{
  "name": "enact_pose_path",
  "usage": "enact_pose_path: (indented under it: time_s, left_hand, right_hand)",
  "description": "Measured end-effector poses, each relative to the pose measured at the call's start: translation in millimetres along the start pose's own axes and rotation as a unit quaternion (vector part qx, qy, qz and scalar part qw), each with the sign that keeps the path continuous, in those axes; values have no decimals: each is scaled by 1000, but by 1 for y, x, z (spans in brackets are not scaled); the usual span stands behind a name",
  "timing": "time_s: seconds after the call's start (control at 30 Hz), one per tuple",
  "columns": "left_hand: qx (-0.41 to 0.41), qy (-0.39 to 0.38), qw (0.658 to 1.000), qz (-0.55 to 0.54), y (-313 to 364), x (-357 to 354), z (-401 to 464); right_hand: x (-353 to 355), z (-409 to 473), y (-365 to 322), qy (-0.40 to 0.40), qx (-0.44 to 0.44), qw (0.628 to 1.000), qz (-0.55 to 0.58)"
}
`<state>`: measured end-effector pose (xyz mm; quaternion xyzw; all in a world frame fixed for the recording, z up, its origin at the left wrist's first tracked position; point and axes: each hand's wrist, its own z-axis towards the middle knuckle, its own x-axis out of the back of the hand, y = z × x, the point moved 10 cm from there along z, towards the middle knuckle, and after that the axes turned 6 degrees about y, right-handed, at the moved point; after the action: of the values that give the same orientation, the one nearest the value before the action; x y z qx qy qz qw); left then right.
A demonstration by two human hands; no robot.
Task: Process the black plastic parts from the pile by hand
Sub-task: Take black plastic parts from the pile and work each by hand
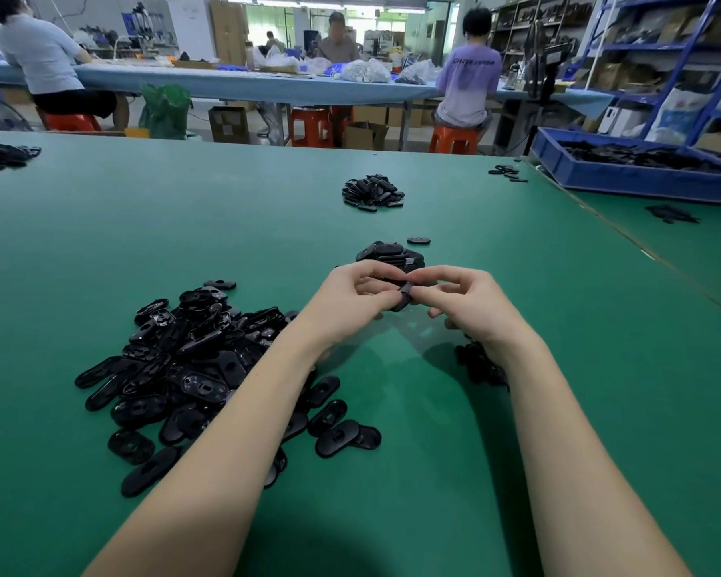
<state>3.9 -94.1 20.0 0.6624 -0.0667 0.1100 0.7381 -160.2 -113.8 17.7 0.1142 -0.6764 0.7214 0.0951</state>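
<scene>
On the green tabletop point(101, 226), a big pile of black plastic parts point(209, 368) lies at the left, partly under the left forearm. The left hand point(350, 297) and the right hand point(467, 306) meet above the tabletop, both pinching 1 black part point(404, 294) between their fingertips. Just behind them sits a small heap point(392, 254); farther back another heap point(373, 192). A blue tray point(642, 181) stands at the far right.
</scene>
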Motion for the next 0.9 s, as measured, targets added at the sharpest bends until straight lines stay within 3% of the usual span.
enact_pose_path:
  time_s: [0.17,0.3,0.4,0.6,0.9]
  left_hand:
    - [57,6,998,-38,-13,-2,-2]
    - [68,22,997,-16,-17,1,-2]
    - [76,19,997,-27,-19,1,-3]
    - [98,24,992,-70,-20,1,-4]
    - [102,22,994,-23,-21,3,-6]
  right_hand:
    - [12,1,2,-4,-13,994,-109]
    - [44,3,11,44,-58,944,-320]
    - [57,-3,14,74,-90,912,-393]
    - [61,-8,16,71,-125,885,-443]
    - [53,-8,18,54,-120,880,-456]
